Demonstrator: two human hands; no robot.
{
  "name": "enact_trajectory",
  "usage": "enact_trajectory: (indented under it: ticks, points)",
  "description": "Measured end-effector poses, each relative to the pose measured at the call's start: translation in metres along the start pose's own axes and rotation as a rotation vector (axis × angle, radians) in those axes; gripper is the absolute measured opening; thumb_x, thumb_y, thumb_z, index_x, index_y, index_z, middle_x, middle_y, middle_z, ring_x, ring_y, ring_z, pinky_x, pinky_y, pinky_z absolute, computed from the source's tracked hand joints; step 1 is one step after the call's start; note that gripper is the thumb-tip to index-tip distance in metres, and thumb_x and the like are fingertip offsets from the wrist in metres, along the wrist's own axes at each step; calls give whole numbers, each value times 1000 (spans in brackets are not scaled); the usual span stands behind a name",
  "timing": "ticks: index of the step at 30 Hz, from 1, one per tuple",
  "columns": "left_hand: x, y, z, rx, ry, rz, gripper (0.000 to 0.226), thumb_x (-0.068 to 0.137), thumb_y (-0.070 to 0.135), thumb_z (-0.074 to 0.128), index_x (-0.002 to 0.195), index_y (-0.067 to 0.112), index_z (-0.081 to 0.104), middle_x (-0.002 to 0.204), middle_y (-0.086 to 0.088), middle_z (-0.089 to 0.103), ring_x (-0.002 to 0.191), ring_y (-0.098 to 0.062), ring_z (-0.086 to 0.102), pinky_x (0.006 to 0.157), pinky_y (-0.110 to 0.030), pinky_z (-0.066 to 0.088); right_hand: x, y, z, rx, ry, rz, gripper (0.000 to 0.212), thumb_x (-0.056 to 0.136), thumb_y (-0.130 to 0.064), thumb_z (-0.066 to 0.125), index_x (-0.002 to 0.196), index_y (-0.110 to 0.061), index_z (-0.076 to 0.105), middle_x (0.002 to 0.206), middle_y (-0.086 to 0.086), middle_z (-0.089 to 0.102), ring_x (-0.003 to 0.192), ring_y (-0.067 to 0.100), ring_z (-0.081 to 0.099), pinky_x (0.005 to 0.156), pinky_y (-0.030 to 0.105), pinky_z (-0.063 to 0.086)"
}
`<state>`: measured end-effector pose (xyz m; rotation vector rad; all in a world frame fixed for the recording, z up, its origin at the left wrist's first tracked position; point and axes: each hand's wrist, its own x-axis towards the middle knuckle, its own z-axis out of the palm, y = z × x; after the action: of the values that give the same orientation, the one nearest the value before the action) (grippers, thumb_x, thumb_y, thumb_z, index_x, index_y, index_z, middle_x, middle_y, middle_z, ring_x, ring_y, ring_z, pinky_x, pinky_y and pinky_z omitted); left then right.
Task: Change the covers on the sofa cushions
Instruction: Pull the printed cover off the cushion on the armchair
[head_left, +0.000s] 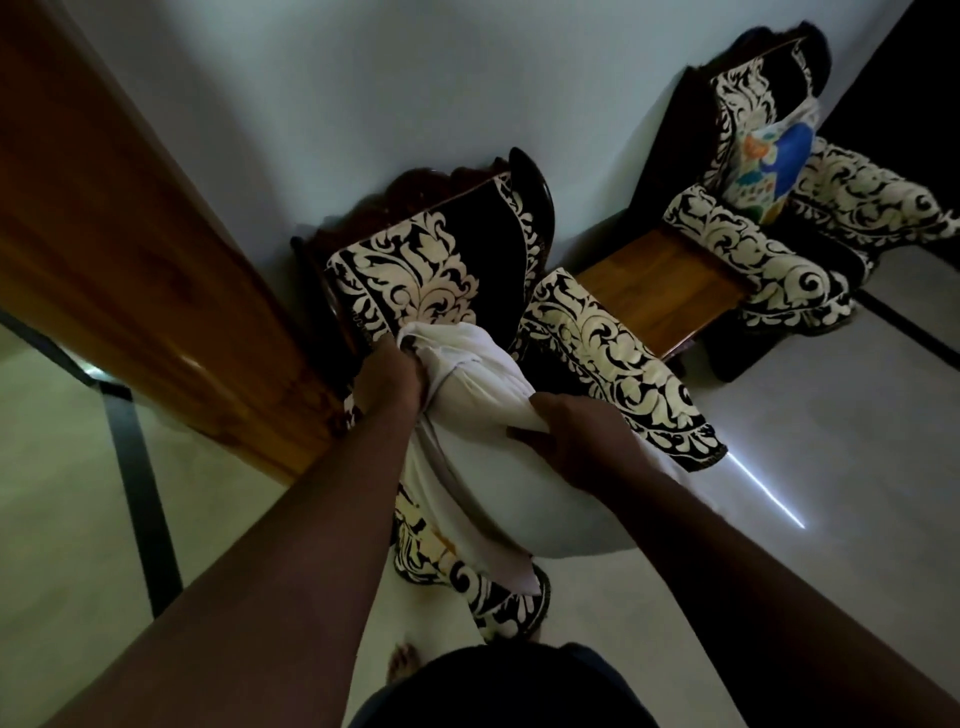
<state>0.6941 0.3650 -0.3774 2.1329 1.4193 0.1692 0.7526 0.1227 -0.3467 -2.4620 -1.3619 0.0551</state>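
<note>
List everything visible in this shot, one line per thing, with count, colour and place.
white cushion: one, white, on the near armchair's seat, gripped by both hands
near armchair: one, black with cream scrollwork, centre against the wall
far armchair: one, same pattern, upper right
colourful cushion: one, blue, orange and white, on the far armchair
side table: one, brown wood, between the armchairs
wooden door frame: one, brown, left
left hand: grips the cushion's top edge
right hand: grips the cushion's fabric
</note>
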Motion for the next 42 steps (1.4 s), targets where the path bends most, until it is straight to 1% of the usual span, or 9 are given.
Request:
enact_trajectory:
  ticks: [5, 9, 14, 18, 21, 23, 29, 34, 42]
  points:
    - [24, -9, -18, -36, 39, -105, 42, 108, 35, 40, 136, 6, 52, 129, -21, 60, 113, -36, 59, 79, -39, 40, -31, 32, -33, 83, 108, 75, 39, 86, -56, 69, 94, -18, 64, 76, 2, 69, 70, 29, 67, 58, 33, 50]
    - [51, -10, -25, -210, -94, -108, 45, 102, 32, 49, 140, 9, 53, 139, -23, 55, 125, -40, 54, 100, -43, 43, -27, 50, -41, 245, 187, 183, 37, 84, -49, 77, 94, -15, 66, 74, 0, 69, 68, 25, 66, 56, 31, 41]
    - [27, -5, -5, -126, -94, -41, 49, 105, 42, 41, 144, 13, 48, 142, -21, 51, 128, -39, 50, 98, -43, 40, 5, 86, -43, 427, 173, 357, 38, 86, -48, 75, 110, -19, 71, 97, 0, 74, 82, 17, 66, 70, 31, 50]
    - [37, -55, -6, -80, -33, -169, 47, 106, 37, 43, 142, 8, 49, 143, -24, 51, 130, -42, 49, 103, -46, 39, 4, 128, -53, 518, 225, 474, 40, 84, -40, 79, 118, -20, 72, 106, -1, 74, 92, 16, 70, 81, 36, 57]
    - [59, -81, 2, -72, -68, -217, 53, 98, 43, 44, 132, 4, 56, 138, -29, 53, 126, -46, 51, 107, -48, 42, 13, 139, -57, 533, 232, 528, 40, 86, -36, 78, 121, -17, 70, 105, -1, 72, 85, 3, 65, 71, 18, 53]
    - [70, -81, 15, -70, -115, -234, 59, 93, 48, 43, 128, 4, 58, 140, -30, 50, 129, -48, 47, 111, -54, 39, 30, 139, -54, 492, 217, 539, 40, 89, -36, 76, 123, -15, 69, 105, 2, 71, 86, 8, 65, 64, 14, 46]
    - [53, -50, 56, -224, -233, -169, 50, 104, 41, 46, 144, 10, 47, 143, -17, 53, 130, -40, 49, 104, -43, 40, 110, 138, -11, 140, 88, 378, 38, 91, -39, 72, 119, -14, 70, 108, 14, 74, 95, 31, 68, 74, 31, 42]
    - [59, -27, 95, -230, -271, -172, 48, 105, 43, 45, 142, 12, 48, 138, -17, 58, 124, -37, 56, 88, -35, 40, 181, 160, 54, -162, -87, 213, 27, 91, -32, 67, 118, -26, 69, 113, 7, 71, 102, 31, 63, 90, 43, 44]
    - [87, -22, 162, -227, -222, -357, 48, 102, 48, 48, 134, 13, 53, 132, -14, 61, 120, -34, 58, 97, -39, 45, 291, 205, 189, -296, -502, -39, 35, 100, -21, 43, 128, -33, 61, 129, 3, 63, 123, 31, 53, 110, 54, 29]
